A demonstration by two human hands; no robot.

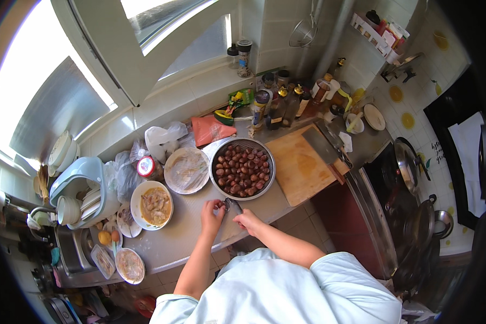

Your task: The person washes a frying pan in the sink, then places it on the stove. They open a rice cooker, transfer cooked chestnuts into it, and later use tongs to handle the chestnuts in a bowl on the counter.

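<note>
A metal bowl (272,178) full of brown chestnuts (241,170) stands on the counter just beyond my hands. My right hand (249,222) grips a small knife (233,205) by its handle, with the dark blade pointing up and left towards my left hand. My left hand (213,214) is bent at the bowl's near left edge, fingers curled around something small, probably a chestnut, mostly hidden by the fingers. The blade tip lies close to these fingers.
Right of the bowl lies a wooden cutting board (297,166) with a cleaver (320,143) on it. To the left stand a bowl of meat in liquid (156,205), a plastic-covered dish (186,170) and a red-lidded jar (146,167). Bottles (278,109) line the back; a stove (382,182) is right.
</note>
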